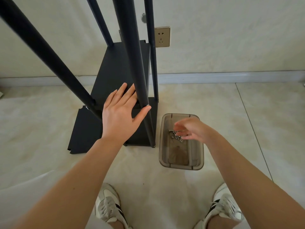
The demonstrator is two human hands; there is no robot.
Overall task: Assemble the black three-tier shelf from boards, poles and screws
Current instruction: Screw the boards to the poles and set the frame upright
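Pole tops run out of view above. The right hand (192, 129) blurs over the clear tray (181, 164) of screws (177, 136), fingers loosely bent; whether they pinch one, can't tell. The left hand (119, 114) reaches forward, fingers straight and spread, thumb touching the near pole (132, 52) above the black board (113, 71) on the floor.

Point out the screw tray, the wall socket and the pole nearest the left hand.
screw tray (181, 166): head view, on its bare near rim.
wall socket (162, 37): head view, middle of its faceplate.
pole (132, 52): head view, mid-shaft, above the left hand (119, 115).
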